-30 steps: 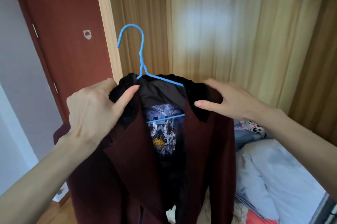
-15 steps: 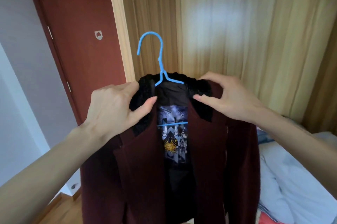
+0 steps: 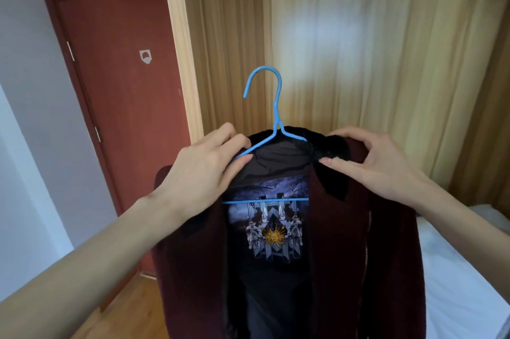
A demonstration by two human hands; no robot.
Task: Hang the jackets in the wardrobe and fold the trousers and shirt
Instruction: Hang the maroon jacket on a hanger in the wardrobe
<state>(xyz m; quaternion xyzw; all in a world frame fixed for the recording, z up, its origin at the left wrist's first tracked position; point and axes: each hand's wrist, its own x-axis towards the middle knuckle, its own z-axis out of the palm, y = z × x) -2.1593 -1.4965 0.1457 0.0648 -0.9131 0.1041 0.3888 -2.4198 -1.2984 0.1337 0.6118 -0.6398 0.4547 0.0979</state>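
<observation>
The dark red jacket (image 3: pixel 367 250) is held up at chest height in front of the person, hung on a blue wire hanger (image 3: pixel 271 129) and facing them with its front open. The hanger's hook stands free above the collar, curving to the left; it is hooked on nothing. Its lower bar shows as a blue line across the inside of the garment.

Left hand (image 3: pixel 204 173): grips the jacket's left shoulder, fingers over the top of the black collar (image 3: pixel 331 142) and thumb pressed against the hanger's sloping arm and the dark lining. The grip is closed on jacket and hanger together.

Right hand (image 3: pixel 378 165): holds the right shoulder, fingers curled over the top of the collar and thumb pinching the black fabric from the front. This grip is likewise closed on the jacket.

Inside the open front hangs a black lining or inner garment bearing a printed panel (image 3: pixel 271 228) with a gold sun emblem and pale figures; I cannot tell which it is. A zip runs down the jacket's right edge.

Surroundings: a yellow-beige curtain (image 3: pixel 358 49) directly behind the jacket, a red-brown door (image 3: pixel 124 107) to the left with a small white badge on it, a wood floor (image 3: pixel 132 308) below, and a bed with white bedding (image 3: pixel 463 278) at the lower right.
</observation>
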